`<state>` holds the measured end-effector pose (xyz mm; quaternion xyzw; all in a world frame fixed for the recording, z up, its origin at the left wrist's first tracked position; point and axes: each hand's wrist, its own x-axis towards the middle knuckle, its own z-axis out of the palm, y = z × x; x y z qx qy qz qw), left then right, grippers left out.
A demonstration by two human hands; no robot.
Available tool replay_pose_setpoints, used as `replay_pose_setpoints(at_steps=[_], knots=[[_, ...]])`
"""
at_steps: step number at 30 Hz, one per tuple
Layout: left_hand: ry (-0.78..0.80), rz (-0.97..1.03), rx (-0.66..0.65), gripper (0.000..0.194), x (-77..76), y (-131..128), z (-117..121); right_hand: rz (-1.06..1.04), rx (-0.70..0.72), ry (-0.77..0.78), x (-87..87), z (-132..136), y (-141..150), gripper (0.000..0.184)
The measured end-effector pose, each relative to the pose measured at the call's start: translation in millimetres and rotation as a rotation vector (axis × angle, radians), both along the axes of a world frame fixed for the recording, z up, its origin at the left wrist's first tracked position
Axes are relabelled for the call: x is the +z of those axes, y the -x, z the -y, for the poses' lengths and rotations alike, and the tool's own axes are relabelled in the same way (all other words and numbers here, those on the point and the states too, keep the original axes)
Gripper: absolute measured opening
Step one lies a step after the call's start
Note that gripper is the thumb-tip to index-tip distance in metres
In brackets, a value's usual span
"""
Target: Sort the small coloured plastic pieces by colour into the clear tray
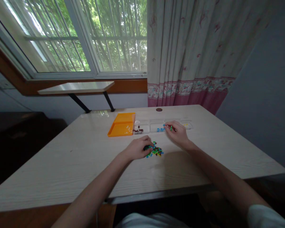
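Observation:
A small pile of blue, green, yellow and brown plastic pieces (157, 151) lies on the table. At its left side my left hand (139, 148) rests with fingers curled onto the pieces; what lies between thumb and fingers is partly hidden. My right hand (178, 132) is over a clear compartment tray (146, 122), thumb and forefinger pinched on a small blue piece (164, 125). A green piece (171, 128) shows by the same fingers. Below them, several blue pieces (160, 129) sit in one compartment. Brown pieces (138, 130) occupy the compartment to the left.
An open orange case (124, 117) stands left of the tray, with several white pieces (128, 129) in it. Yellow pieces (186, 124) show at the tray's right end. A raised shelf (85, 87) stands at the table's back left, and a curtain (180, 57) hangs behind.

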<state>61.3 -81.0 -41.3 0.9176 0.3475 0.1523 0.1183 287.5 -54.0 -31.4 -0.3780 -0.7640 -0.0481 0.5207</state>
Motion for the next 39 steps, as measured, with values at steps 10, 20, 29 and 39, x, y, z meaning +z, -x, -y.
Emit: replay_pose_setpoints(at_steps=[10, 20, 29, 39], knots=[[-0.054, -0.034, 0.004, 0.022, -1.4, -0.3, -0.7, 0.067, -0.066, 0.147, -14.3, -17.9, -5.4, 0.014], [-0.099, 0.083, 0.067, 0.024, 1.1, -1.5, -1.2, 0.105, -0.16, 0.299, -24.7, -36.0, -11.0, 0.025], [-0.145, 0.271, 0.154, 0.023, 3.5, -1.5, -0.8, 0.339, 0.21, 0.368, -22.6, 2.9, 22.4, 0.017], [-0.145, 0.265, 0.166, 0.024, 5.2, -1.6, -0.4, 0.292, 0.218, 0.404, -20.2, 8.0, 25.8, 0.016]])
